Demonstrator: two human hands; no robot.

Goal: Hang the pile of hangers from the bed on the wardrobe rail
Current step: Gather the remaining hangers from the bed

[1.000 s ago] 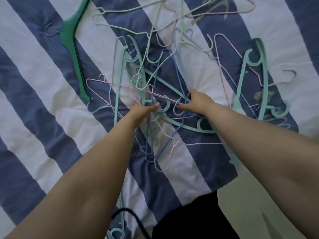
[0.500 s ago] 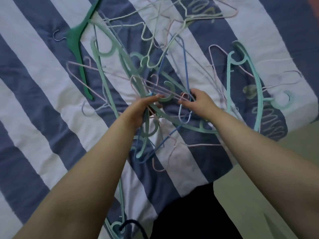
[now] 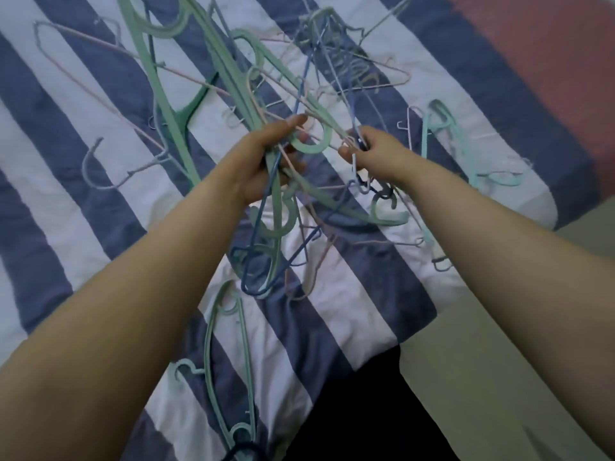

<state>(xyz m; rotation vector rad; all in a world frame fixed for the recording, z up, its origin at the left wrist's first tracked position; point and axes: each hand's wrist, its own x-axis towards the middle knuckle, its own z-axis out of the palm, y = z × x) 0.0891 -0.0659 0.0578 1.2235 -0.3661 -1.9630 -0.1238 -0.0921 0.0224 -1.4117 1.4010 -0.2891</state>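
A tangled bunch of hangers (image 3: 233,78), mint green plastic ones and thin pink, blue and white wire ones, is lifted above the striped bed. My left hand (image 3: 263,164) grips several of them near their hooks, with green and blue hangers dangling below it. My right hand (image 3: 376,151) pinches thin wire hangers at the bunch's right side. A light teal hanger (image 3: 442,134) lies on the cover to the right. Another mint hanger (image 3: 216,354) lies near the bed's front edge. The wardrobe rail is not in view.
The bed cover (image 3: 83,201) has wide blue and white stripes. A pinkish surface (image 3: 549,61) shows at the top right. Pale floor (image 3: 466,377) lies at the lower right beside the bed's corner, with a dark patch (image 3: 349,420) below.
Both hands have raised the tangled bunch off the cover and drawn it together. The view has shifted, showing the bed's right side and the pinkish surface.
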